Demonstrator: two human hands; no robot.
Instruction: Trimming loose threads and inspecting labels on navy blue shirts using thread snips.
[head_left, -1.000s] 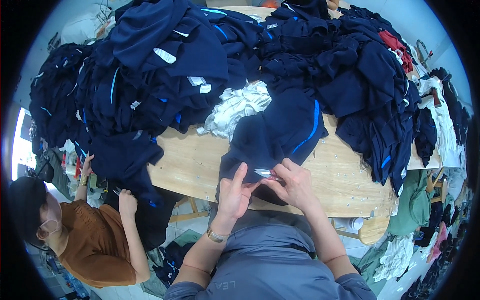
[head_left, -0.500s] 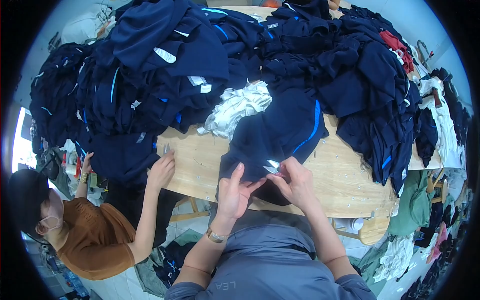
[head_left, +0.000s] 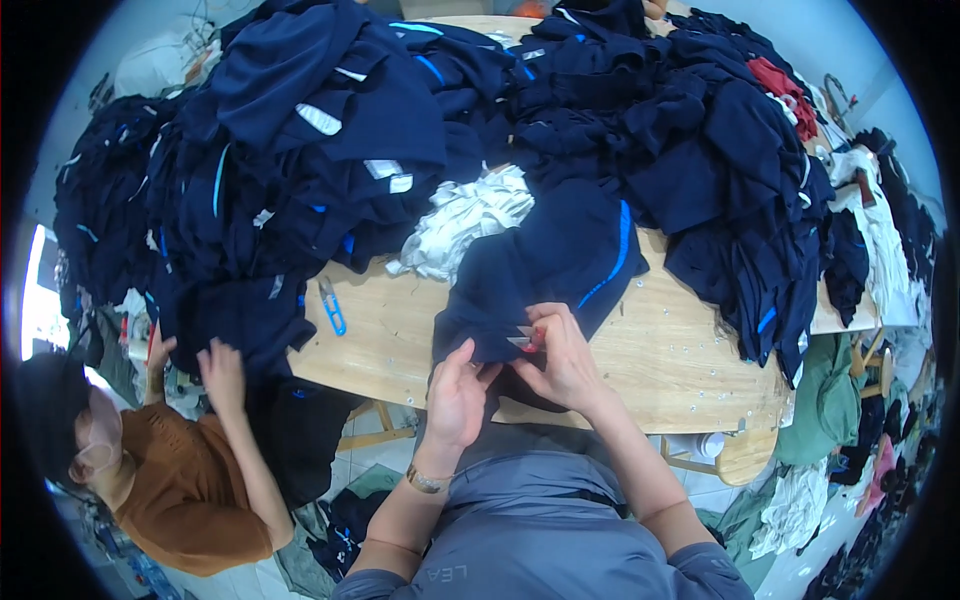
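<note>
We are in a garment workshop: heaps of navy garments (head_left: 320, 110) cover much of the wooden table (head_left: 690, 375), and on it we also see a bunch of white cloth pieces (head_left: 468, 222) and blue thread snips (head_left: 333, 310). Left of the table is a co-worker (head_left: 190, 490); right of it, green cloth (head_left: 818, 400).

Your right hand (head_left: 560, 358) covers most of the snips (head_left: 520, 342), leaving a little pale blade and red handle in sight. The fingertips of your left hand (head_left: 458, 402) are partly lost against the navy garment (head_left: 530, 260), so you cannot tell whether they pinch it. Some of that cloth is hidden behind your hands. The co-worker's near hand (head_left: 222, 375), at your left, is blurred. The lower edge cuts off your grey shirt (head_left: 540, 525), the upper edge the clothes pile (head_left: 310, 65). Specks (head_left: 695, 405) on the table (head_left: 680, 345) are too small to tell.
</note>
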